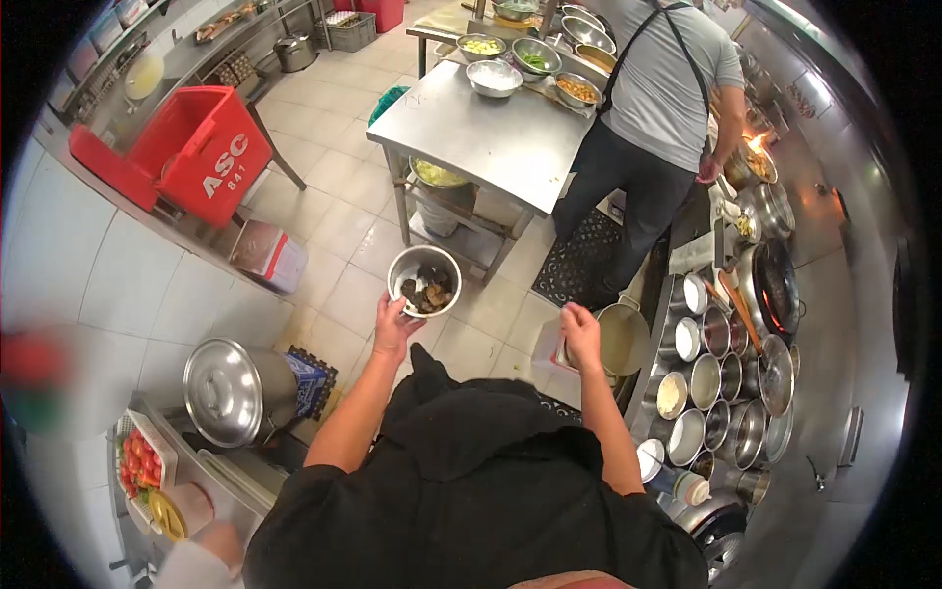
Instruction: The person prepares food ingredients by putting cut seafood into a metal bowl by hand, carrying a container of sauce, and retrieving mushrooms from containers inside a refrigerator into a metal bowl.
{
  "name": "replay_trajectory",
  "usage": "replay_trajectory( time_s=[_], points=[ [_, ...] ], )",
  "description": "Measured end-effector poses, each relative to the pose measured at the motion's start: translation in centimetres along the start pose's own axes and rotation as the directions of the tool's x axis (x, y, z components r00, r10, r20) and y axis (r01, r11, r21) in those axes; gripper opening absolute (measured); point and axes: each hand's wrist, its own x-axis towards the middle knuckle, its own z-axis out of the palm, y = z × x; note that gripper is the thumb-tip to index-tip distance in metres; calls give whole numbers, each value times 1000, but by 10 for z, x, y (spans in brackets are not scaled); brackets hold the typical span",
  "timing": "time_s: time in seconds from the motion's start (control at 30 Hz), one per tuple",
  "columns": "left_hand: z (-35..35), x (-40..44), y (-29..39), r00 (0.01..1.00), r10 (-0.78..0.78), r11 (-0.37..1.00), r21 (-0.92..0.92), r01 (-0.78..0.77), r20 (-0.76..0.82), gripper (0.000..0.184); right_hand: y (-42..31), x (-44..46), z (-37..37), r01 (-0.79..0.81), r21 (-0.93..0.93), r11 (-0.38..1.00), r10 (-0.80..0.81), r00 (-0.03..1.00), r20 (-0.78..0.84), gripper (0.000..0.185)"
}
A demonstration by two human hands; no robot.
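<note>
My left hand (391, 322) grips the near-left side of a round metal bowl (404, 265), its thumb over the rim. Dark brown and blackish chunks (430, 290) lie in the bowl; their kind is not clear. My right hand (581, 336) is raised on the other side, its fingers curled closed with nothing showing in them. Just beyond that hand, low down, stands a large pot (622, 339) of pale liquid; the two overlap in view, and I cannot tell whether they touch.
A steel table (481, 128) stands ahead, with several food bowls at its far end. A co-worker (657, 88) stands at the stove, where a flame (756, 143) rises. Metal containers (706, 378) line the right counter. A lidded stockpot (224, 391) and a red crate (211, 162) are left.
</note>
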Motion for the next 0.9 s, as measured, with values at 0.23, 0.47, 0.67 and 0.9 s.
replay_trajectory(
  time_s=[0.23, 0.47, 0.67, 0.9],
  points=[
    [-8, 44, 45, 997, 51, 997, -60, -54, -53, 63, -137, 101, 55, 101, 64, 993, -104, 994, 45, 45],
    [-48, 44, 51, 972, 103, 985, -115, -129, -209, 69, -223, 246, 143, 165, 13, 986, -165, 981, 97, 55],
    [-73, 42, 49, 903, 167, 961, -138, -238, -396, 70, -254, 398, 203, 141, 41, 989, -144, 987, 67, 70],
    [-61, 69, 72, 836, 204, 938, -142, -316, -510, 56, -238, 587, 253, 117, -117, 986, -140, 967, -213, 82]
  ],
)
